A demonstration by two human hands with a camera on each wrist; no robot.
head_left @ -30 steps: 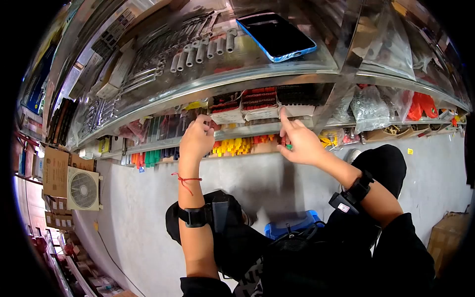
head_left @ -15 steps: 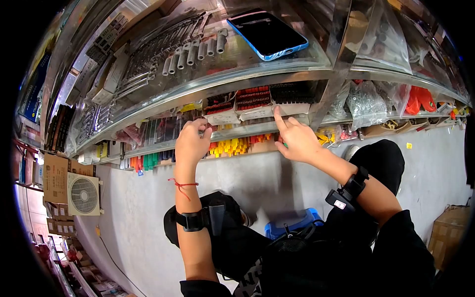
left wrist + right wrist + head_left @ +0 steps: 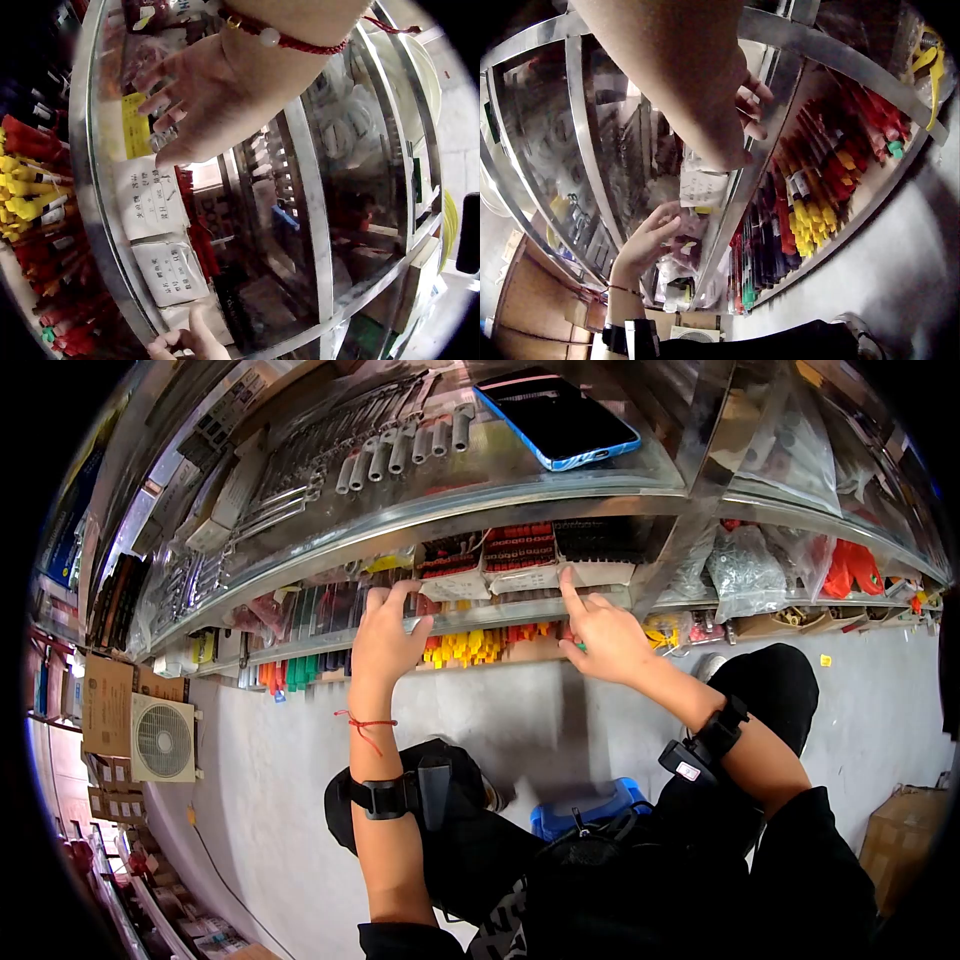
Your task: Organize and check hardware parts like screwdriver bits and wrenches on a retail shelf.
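Note:
Three white cardboard boxes stand side by side on the shelf below the glass top: a left box [image 3: 455, 587], a middle box [image 3: 525, 579] and a right box [image 3: 607, 575]. Small red and black items fill them. My left hand [image 3: 387, 638] reaches just left of the left box, its fingers stretched toward the shelf and holding nothing. In the left wrist view, a yellow label [image 3: 136, 126] lies by those fingers, and handwriting marks the middle box [image 3: 172, 271]. My right hand [image 3: 612, 642] has its index finger extended to the right box's front; its other fingers are loosely bent.
A blue-edged phone [image 3: 560, 420] lies on the glass top beside metal socket-like pieces [image 3: 398, 452]. Below the boxes hang yellow-ended bundles [image 3: 462, 650]. Clear plastic bags [image 3: 747, 577] fill the shelf right of the metal post. A blue stool [image 3: 590, 815] is under the person.
My left hand's fingers were bent and have straightened toward the shelf. The right index finger stays at the right box's front. The head view has shifted slightly.

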